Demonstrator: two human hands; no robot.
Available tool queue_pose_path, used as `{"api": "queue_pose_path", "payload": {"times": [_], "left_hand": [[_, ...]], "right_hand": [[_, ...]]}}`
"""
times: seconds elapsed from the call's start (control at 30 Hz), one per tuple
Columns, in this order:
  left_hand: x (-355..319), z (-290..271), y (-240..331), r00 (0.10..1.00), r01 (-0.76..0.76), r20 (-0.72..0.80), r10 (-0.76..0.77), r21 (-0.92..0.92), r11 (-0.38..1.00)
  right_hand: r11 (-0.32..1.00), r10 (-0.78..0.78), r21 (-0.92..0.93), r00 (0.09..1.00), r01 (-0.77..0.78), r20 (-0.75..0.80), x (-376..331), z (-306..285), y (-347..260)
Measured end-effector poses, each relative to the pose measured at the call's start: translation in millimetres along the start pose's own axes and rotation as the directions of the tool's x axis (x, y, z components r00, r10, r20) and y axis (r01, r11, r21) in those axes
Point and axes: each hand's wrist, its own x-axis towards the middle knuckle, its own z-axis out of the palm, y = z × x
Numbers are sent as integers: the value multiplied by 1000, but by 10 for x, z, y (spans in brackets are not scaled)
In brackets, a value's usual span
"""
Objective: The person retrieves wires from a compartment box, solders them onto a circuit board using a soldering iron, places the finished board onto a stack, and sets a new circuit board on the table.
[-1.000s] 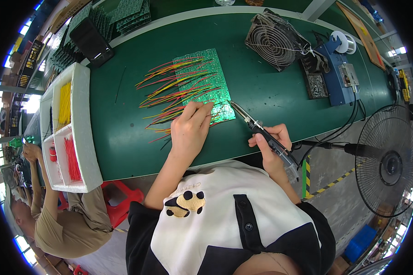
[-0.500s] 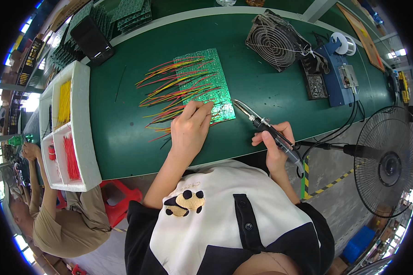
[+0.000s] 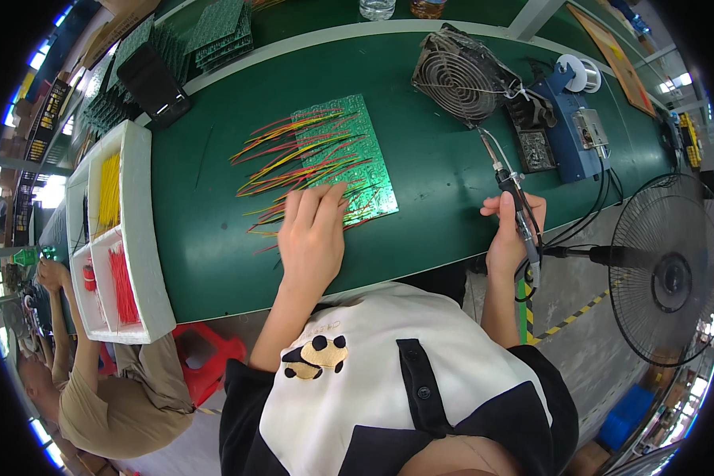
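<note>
Your left hand (image 3: 313, 238) lies flat over the near edge of the green circuit board (image 3: 345, 155), so the board's corner and the wire ends beneath it are hidden from you. The soldering iron's (image 3: 516, 206) tip is too thin to tell where it ends against the small fan (image 3: 462, 75). Your right hand (image 3: 512, 238) covers the iron's grip. The bottles (image 3: 397, 8) at the top are cut off by the edge.

green workbench (image 3: 214, 262), standing fan (image 3: 662, 270), concrete floor (image 3: 587, 349)
</note>
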Motion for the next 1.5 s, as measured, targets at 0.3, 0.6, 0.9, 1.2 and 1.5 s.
{"api": "queue_pose_path", "payload": {"times": [0.3,0.6,0.9,1.2,1.5], "left_hand": [[-239,-77,259,944,11,330,9,-60,998],[-219,46,90,964,-43,258,58,-64,997],[-109,-56,159,991,86,117,-70,-141,986],[-90,65,75,993,95,88,-80,-180,979],[-111,78,88,997,29,77,-21,-102,994]], "right_hand": [[998,-60,30,997,59,49,12,31,52],[999,-33,15,999,33,27,36,36,66],[1000,-27,16,999,27,24,40,40,36],[974,140,175,989,-146,45,-49,8,29],[948,176,203,934,-246,311,-370,-24,-48]]}}
